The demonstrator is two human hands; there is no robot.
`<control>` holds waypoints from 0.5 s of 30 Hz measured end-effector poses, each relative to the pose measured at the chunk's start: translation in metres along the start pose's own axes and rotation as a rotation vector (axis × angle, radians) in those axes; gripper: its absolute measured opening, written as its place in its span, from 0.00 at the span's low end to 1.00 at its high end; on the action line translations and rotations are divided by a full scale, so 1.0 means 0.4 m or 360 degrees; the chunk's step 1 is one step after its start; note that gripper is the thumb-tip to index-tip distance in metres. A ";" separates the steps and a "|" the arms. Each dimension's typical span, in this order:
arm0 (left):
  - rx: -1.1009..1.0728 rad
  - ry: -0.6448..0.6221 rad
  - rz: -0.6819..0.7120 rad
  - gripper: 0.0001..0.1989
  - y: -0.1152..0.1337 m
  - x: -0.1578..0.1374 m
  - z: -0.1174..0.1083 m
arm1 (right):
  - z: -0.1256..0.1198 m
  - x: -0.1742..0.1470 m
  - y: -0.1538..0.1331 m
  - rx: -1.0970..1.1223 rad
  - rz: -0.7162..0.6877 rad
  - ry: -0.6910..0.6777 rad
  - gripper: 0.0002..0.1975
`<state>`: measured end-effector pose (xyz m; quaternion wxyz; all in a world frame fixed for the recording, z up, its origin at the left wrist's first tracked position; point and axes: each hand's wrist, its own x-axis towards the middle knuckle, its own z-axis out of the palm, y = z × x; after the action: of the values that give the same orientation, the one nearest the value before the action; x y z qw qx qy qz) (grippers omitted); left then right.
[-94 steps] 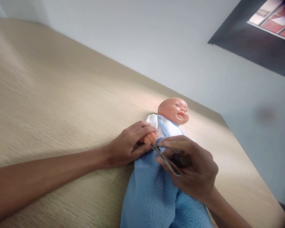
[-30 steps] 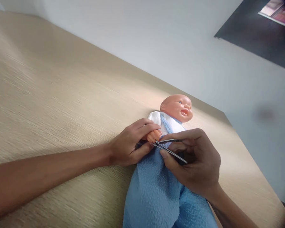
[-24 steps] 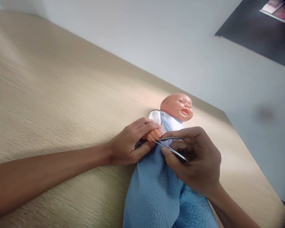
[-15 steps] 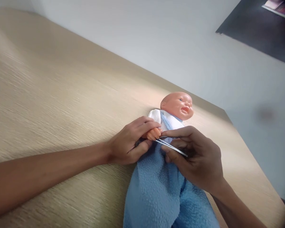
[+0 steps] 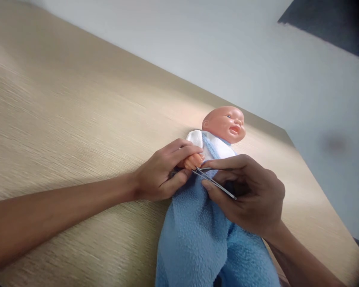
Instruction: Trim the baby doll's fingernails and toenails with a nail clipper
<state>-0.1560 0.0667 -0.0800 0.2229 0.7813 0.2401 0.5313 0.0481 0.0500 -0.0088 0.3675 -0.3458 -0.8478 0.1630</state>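
Note:
A baby doll in a white top and fuzzy blue overalls lies on its back on the table, its head toward the far edge. My left hand is closed around the doll's small orange-pink hand, whose fingers stick out between my thumb and fingers. Pinched between the thumb and index finger of my right hand is a silver nail clipper. The clipper's tip is at the doll's fingers; whether it touches them I cannot tell. Part of the clipper is hidden by my right hand.
The light wood table slopes across the view, with its far edge against a pale wall. A dark panel is at the upper right. The table's right edge runs down past my right forearm.
The view has shifted slightly, so the doll's head appears higher. The clipper has tilted a little at the doll's fingers. Both hands keep their holds.

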 end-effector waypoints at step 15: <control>0.0046 -0.0019 -0.0009 0.18 0.002 0.000 -0.002 | -0.006 0.003 0.003 0.0045 -0.0027 -0.0019 0.10</control>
<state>-0.1568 0.0659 -0.0792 0.2145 0.7868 0.2485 0.5226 0.0498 0.0517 -0.0074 0.3686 -0.3325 -0.8505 0.1739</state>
